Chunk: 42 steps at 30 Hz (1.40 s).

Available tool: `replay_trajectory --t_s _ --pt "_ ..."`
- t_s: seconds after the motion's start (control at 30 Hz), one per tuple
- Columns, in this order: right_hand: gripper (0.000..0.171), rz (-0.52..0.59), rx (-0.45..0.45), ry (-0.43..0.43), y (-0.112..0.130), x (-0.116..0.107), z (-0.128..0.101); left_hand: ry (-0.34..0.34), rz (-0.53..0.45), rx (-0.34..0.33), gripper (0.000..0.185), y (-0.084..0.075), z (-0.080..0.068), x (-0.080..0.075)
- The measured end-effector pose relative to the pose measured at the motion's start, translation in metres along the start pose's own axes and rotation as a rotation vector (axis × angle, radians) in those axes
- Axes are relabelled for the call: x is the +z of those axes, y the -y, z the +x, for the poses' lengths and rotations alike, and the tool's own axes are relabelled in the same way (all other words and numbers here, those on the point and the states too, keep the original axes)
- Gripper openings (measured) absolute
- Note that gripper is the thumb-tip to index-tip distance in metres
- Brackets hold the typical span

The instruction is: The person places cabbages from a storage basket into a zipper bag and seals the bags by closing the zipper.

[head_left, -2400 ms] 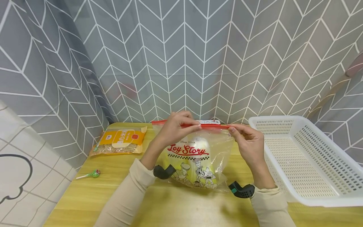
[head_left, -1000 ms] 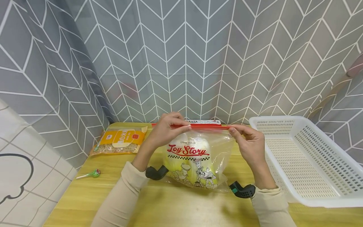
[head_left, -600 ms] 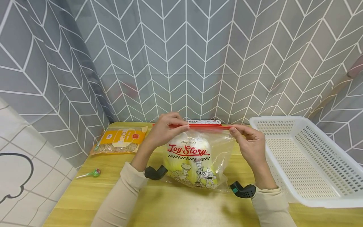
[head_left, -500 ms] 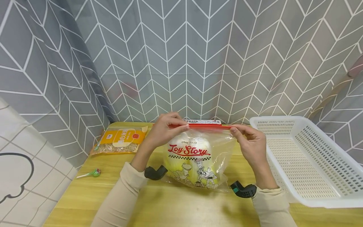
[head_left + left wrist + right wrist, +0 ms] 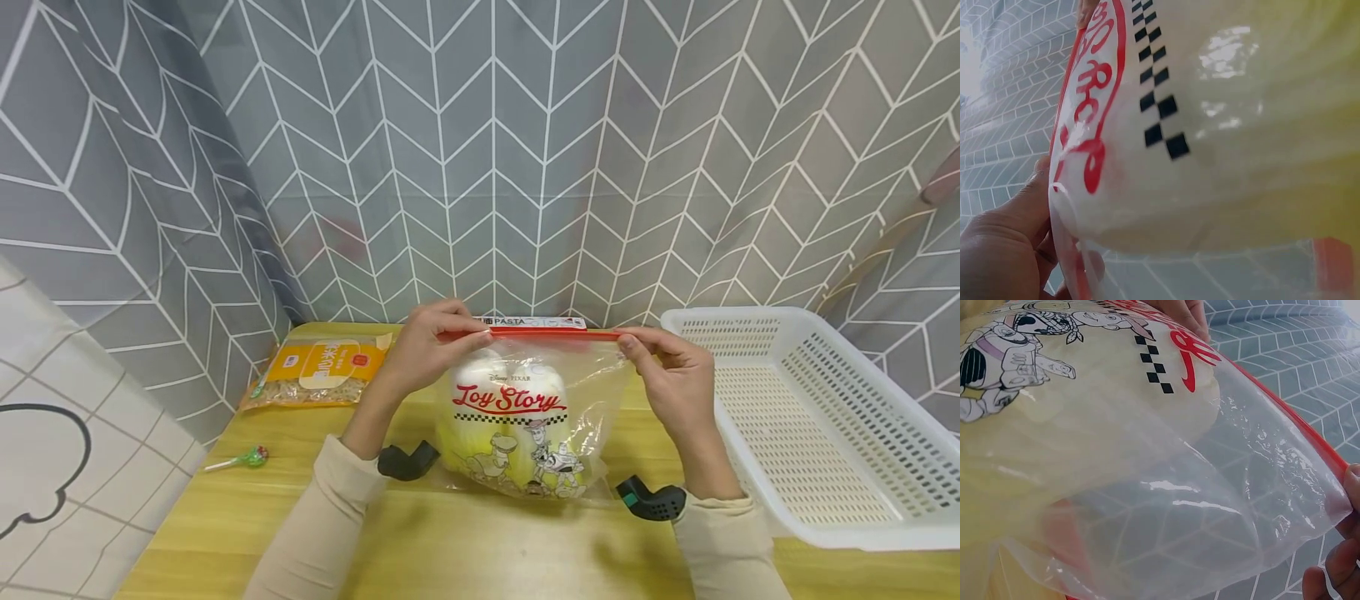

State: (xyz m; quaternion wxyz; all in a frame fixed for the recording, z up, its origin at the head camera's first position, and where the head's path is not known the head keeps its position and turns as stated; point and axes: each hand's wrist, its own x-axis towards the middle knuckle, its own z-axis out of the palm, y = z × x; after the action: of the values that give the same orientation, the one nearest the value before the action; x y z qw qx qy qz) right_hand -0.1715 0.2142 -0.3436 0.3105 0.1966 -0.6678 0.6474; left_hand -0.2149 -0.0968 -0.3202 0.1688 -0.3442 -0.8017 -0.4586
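A clear zip bag printed with "Toy Story" and cartoon figures stands upright on the wooden table. Rounded white-and-yellow contents fill much of it. Along its top runs a red zip strip. My left hand pinches this strip left of the middle between thumb and fingers; the left wrist view shows the thumb against the bag's edge. At the top right corner my right hand pinches the strip's end. In the right wrist view, the bag's right side is see-through plastic without contents behind it.
Behind the bag lies a red-and-white box marked PASTA. An orange food packet lies at the back left, with a lollipop in front of it. A white slotted basket stands at the right. A grey patterned curtain hangs behind.
My left hand has slid left along the red zip strip, uncovering more of the PASTA box. Most recently the bag and my right hand have shifted slightly to the right.
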Motion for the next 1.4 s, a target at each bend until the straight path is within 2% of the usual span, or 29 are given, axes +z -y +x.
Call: replay_trajectory --t_s 0.27,0.5,0.87,1.1,1.4 --pt "0.008 0.009 -0.002 -0.014 -0.002 -0.003 0.001 -0.042 0.046 0.013 0.008 0.005 -0.004 -0.003" --pt "0.008 -0.013 0.031 -0.033 -0.001 -0.003 0.0 -0.05 0.071 0.006 0.008 0.008 -0.008 -0.006" --pt "0.008 -0.076 0.049 -0.044 -0.001 -0.007 0.001 -0.065 0.073 -0.039 0.009 0.007 -0.013 -0.013" --pt "0.008 -0.068 0.054 -0.06 0.0 -0.009 0.001 -0.083 0.06 -0.027 0.01 0.009 -0.016 -0.018" --pt "0.008 -0.03 0.035 -0.061 -0.001 -0.01 0.002 -0.09 0.09 -0.08 0.008 0.011 -0.021 -0.028"
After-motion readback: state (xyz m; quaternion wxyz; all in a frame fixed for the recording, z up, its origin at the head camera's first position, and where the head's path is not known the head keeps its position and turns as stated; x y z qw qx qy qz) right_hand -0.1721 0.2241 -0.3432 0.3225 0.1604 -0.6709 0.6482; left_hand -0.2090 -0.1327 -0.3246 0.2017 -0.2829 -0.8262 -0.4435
